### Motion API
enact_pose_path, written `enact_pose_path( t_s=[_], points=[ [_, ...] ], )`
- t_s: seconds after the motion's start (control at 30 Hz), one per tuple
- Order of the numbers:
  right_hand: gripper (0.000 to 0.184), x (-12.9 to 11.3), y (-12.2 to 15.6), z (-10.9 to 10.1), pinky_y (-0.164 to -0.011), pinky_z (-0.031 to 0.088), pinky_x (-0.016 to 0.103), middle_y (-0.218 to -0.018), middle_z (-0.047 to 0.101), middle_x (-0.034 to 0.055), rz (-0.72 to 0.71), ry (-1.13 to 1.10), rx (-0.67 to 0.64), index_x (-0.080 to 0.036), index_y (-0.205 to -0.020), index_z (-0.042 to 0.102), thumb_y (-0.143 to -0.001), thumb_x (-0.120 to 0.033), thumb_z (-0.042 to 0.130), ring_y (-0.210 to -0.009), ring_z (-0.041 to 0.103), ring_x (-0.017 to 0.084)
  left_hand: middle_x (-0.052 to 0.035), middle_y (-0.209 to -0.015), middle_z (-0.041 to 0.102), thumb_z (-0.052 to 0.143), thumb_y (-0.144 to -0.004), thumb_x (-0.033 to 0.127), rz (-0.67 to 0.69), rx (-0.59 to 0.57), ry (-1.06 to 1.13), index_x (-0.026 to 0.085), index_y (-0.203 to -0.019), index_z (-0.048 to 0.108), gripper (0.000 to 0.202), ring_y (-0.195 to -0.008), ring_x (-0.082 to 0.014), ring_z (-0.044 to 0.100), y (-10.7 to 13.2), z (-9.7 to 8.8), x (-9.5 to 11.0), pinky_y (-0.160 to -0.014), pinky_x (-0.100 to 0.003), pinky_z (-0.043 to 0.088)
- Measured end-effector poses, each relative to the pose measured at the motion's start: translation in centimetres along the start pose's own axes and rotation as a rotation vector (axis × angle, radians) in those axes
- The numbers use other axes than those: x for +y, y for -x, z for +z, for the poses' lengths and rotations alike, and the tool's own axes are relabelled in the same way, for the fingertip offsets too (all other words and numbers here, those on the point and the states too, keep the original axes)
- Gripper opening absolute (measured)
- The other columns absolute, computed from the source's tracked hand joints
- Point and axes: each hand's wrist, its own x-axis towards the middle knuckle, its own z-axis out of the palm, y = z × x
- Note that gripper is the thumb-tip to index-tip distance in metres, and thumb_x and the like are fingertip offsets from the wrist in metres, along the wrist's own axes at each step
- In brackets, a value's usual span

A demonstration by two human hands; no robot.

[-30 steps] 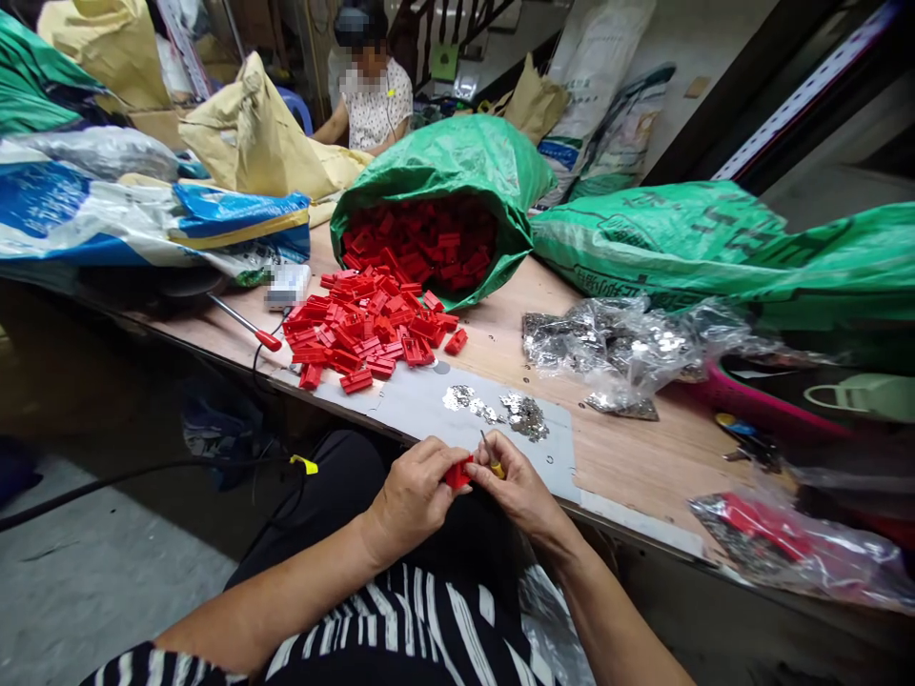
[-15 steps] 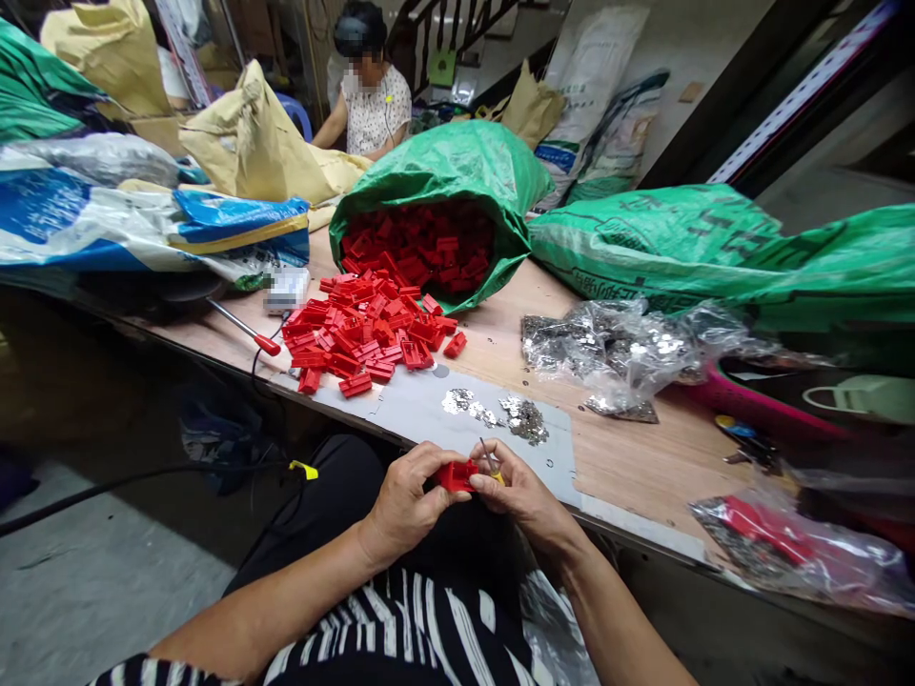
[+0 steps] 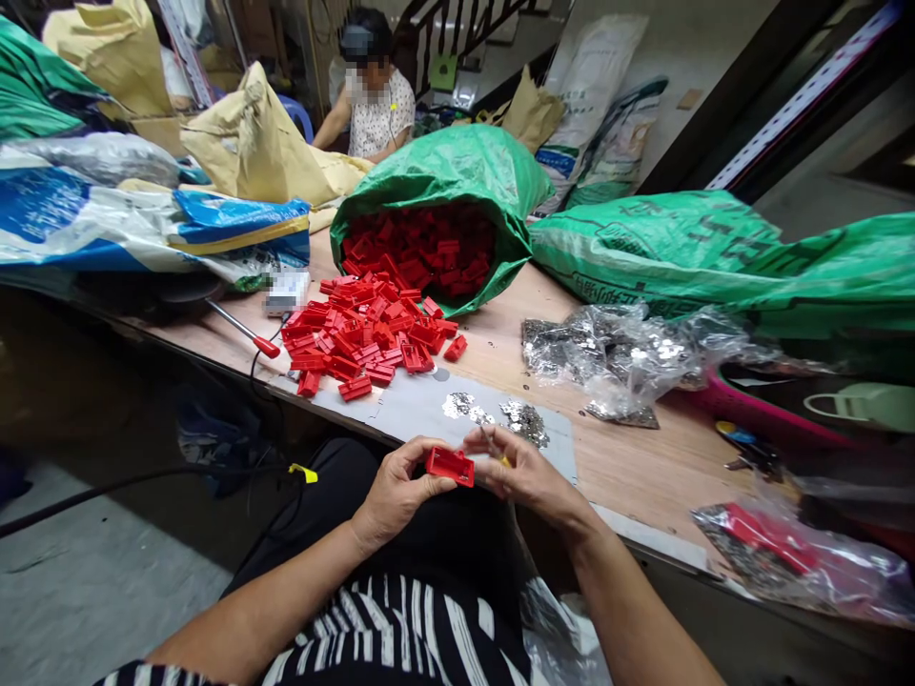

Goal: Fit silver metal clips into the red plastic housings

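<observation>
My left hand [image 3: 401, 491] grips a small red plastic battery case [image 3: 450, 466] between thumb and fingers, its hollow side facing me. Small metal bits show inside its ends. Just right of the case, my right hand [image 3: 525, 476] is closed around a small screwdriver [image 3: 505, 461] with a yellow handle and thin shaft, partly smeared by motion. On the grey mat [image 3: 561, 453] beyond my hands lie two little heaps of flat metal pieces [image 3: 525, 419]. Farther left spreads a pile of red cases [image 3: 364, 333], spilling from a green sack [image 3: 457, 157].
Clear bags of metal pieces [image 3: 607, 357] lie on the table's right half. A pink basket [image 3: 758, 410] and pliers [image 3: 747, 443] are at the right. A red-tipped lever [image 3: 247, 332] projects at the left table edge. A co-worker [image 3: 376, 95] sits behind the sacks.
My right hand with the screwdriver has drawn slightly right, away from the case. The case has turned in my left hand so more of its hollow side shows.
</observation>
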Motion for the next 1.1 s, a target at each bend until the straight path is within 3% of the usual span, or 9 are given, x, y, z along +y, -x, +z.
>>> enact_pose_path(
  t_s=[0.13, 0.2, 0.3, 0.57, 0.77, 0.97, 1.1],
  points=[
    [0.012, -1.1, -3.4, -2.2, -0.072, 0.041, 0.028, -0.089, 0.068, 0.0035, -0.107, 0.714, 0.354, -0.021, -0.087, 0.065, -0.084, -0.029, 0.056, -0.08, 0.059, 0.018, -0.004, -0.098, 0.065, 0.071, -0.077, 0.027, -0.055, 0.028, 0.111, 0.018, -0.102, 0.061, 0.028, -0.093, -0.0182, 0.061, -0.1, 0.1, 0.0, -0.089, -0.03, 0.045],
    [0.012, -1.2, -4.9, -2.8, -0.075, 0.04, 0.028, -0.091, 0.07, 0.0044, -0.073, 0.947, 0.382, -0.021, -0.089, 0.066, -0.083, -0.023, 0.055, -0.085, 0.06, 0.019, -0.0036, -0.097, 0.063, 0.07, -0.078, 0.027, -0.042, 0.047, 0.085, 0.018, -0.102, 0.061, 0.027, -0.092, -0.0172, 0.06, -0.1, 0.1, 0.2, -0.088, -0.029, 0.045],
    [0.014, -1.0, -6.7, -3.1, -0.072, 0.039, 0.027, -0.094, 0.071, 0.0041, -0.008, 1.1, 0.341, -0.023, -0.093, 0.065, -0.084, -0.024, 0.055, -0.087, 0.061, 0.019, -0.004, -0.099, 0.06, 0.067, -0.08, 0.028, -0.013, 0.075, 0.003, 0.019, -0.104, 0.061, 0.026, -0.091, -0.0169, 0.059, -0.2, -0.3, 0.3, -0.086, -0.028, 0.045],
    [0.005, -1.1, -8.2, -3.6, -0.061, 0.033, 0.024, -0.081, 0.07, 0.001, 0.04, 1.117, 0.284, -0.023, -0.081, 0.063, -0.08, -0.027, 0.06, -0.076, 0.059, 0.017, -0.0047, -0.103, 0.055, 0.063, -0.082, 0.025, 0.08, 0.107, -0.141, 0.022, -0.112, 0.06, 0.03, -0.096, -0.0175, 0.057, -0.3, -0.8, 0.2, -0.086, -0.029, 0.047],
    [0.005, -0.9, -7.7, -3.8, -0.064, 0.037, 0.022, -0.083, 0.069, 0.001, 0.003, 1.012, 0.262, -0.023, -0.086, 0.059, -0.082, -0.025, 0.056, -0.074, 0.06, 0.015, -0.0038, -0.101, 0.055, 0.063, -0.083, 0.026, 0.013, 0.12, -0.153, 0.023, -0.117, 0.059, 0.035, -0.091, -0.0168, 0.056, -0.4, -1.0, 0.5, -0.085, -0.029, 0.045],
    [0.009, -0.7, -6.8, -3.8, -0.066, 0.04, 0.025, -0.074, 0.066, -0.0005, -0.107, 0.833, 0.284, -0.021, -0.082, 0.062, -0.083, -0.027, 0.054, -0.07, 0.058, 0.015, -0.0031, -0.102, 0.06, 0.066, -0.08, 0.027, -0.119, 0.123, 0.119, 0.023, -0.124, 0.051, 0.046, -0.091, -0.0163, 0.058, -0.4, -0.8, 0.6, -0.088, -0.029, 0.045],
    [0.018, -0.5, -5.7, -3.1, -0.062, 0.041, 0.025, -0.073, 0.062, -0.0003, -0.173, 0.507, 0.278, -0.019, -0.083, 0.062, -0.083, -0.036, 0.055, -0.066, 0.053, 0.013, -0.0007, -0.097, 0.059, 0.07, -0.076, 0.025, -0.136, 0.178, 0.243, 0.022, -0.11, 0.052, 0.038, -0.09, -0.0141, 0.06, -0.5, -0.7, 0.3, -0.084, -0.027, 0.046]
  ],
)
